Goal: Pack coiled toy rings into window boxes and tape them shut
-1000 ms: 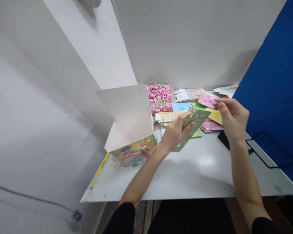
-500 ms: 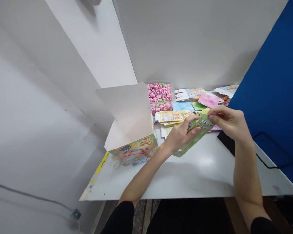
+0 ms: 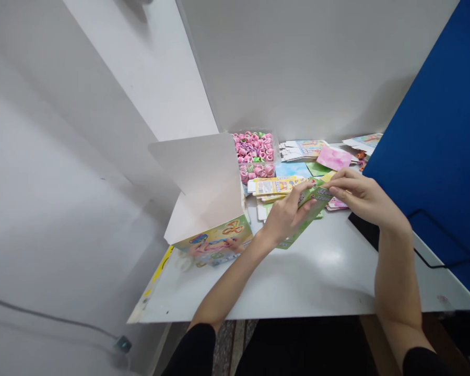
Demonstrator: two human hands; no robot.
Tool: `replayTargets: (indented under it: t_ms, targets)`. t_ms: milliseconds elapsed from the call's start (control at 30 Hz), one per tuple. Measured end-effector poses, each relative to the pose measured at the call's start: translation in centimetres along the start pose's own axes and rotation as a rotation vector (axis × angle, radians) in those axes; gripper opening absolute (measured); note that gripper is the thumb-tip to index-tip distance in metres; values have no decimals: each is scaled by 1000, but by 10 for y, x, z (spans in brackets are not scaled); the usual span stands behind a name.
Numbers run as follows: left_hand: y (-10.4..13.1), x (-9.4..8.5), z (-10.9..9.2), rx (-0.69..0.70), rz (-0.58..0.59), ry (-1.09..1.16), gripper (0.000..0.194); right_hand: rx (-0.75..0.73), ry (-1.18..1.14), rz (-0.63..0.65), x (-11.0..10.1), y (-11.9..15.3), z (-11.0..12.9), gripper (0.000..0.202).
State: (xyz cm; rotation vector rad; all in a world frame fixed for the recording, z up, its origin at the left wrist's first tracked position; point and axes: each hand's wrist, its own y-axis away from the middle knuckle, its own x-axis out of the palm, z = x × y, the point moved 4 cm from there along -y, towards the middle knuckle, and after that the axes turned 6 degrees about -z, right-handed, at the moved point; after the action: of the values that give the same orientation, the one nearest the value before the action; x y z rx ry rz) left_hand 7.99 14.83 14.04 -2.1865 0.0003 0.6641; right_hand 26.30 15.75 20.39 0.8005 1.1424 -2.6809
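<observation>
A slim green printed carton [image 3: 300, 233] is held above the white table, slanting up to the right. My left hand [image 3: 285, 215] is closed round its middle, thumb on the near side and fingers behind. With thumb and fingertips, my right hand [image 3: 358, 197] pinches the carton's upper right end. Just behind the hands lies a stack of flat yellow cartons [image 3: 272, 187], with green ones [image 3: 263, 210] under and in front of it. To the left stands a larger printed box [image 3: 215, 241] with its white lid raised.
Behind the stacks is a clear tray of pink and green hair ties [image 3: 254, 149]. Blue card [image 3: 292, 169], pink card [image 3: 334, 157] and white cartons [image 3: 303, 150] lie at the back. A black object [image 3: 363, 230] and a blue panel [image 3: 434, 156] are at the right.
My right hand has moved slightly left along the carton's upper end, its fingers now more over the edge. The left hand keeps its hold, and the view has shifted a little.
</observation>
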Motion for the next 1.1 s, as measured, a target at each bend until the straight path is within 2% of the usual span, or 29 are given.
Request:
replayTargets:
  t_ms: [67,133,267,400,600,767,933,1000,1100]
  targets:
    - [0,1,0,23,-9,24,47,-17,19,13,-2,1,0,23]
    - [0,0,-2,84,-31,31,51,39,-4,-8,-3,3,-1,20]
    - [0,0,-9,215,-15,-58,41,231,-144,-86,0,5,-7,23]
    - [-1,0,-13,217,19,-87,37,330,-254,-94,3,5,-16,32]
    - [-1,-6,-14,205,-111,-52,36,447,-547,32,9,1,-32,34]
    - [1,-11,-14,340,-229,-108,36,556,-772,148,28,-5,-29,36]
    - [4,-6,-13,435,-319,-135,32,586,-816,145,38,-7,-22,28]
    - [5,-3,-9,376,-342,-95,31,601,-864,104,41,-6,-25,29]
    - [6,0,5,155,-408,-14,32,598,-892,31,45,-7,-33,30]
